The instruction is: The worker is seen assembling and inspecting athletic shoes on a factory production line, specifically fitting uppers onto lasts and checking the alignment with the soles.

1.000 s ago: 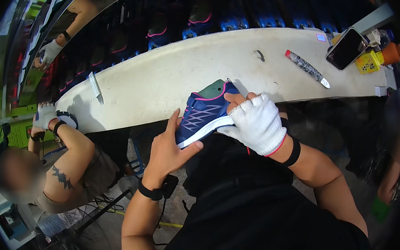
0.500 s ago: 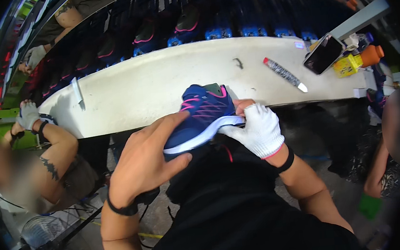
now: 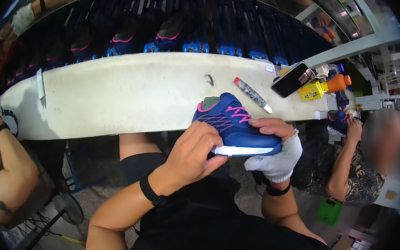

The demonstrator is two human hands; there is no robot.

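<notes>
Between both my hands is a navy sneaker with pink laces, a pink-edged collar and a white midsole, held over the front edge of the worktop. Its toe points right and its heel left. My left hand, bare, grips the heel end, thumb by the sole and fingers bent over the side. My right hand, in a white glove with bare fingertips, wraps round the toe with fingers on top and the thumb below. Just beyond the sneaker on the worktop lies a patterned marker with a red end and a white end.
Behind the pale worktop, a conveyor carries dark sneakers. At the right stand a phone, a yellow box and an orange bottle. A pale strip lies left. Co-workers sit on both sides, one holding a sneaker.
The sneaker has been turned round, its toe swinging from left to right. My left hand now holds the heel and my gloved right hand the toe. The view has shifted to the right.
</notes>
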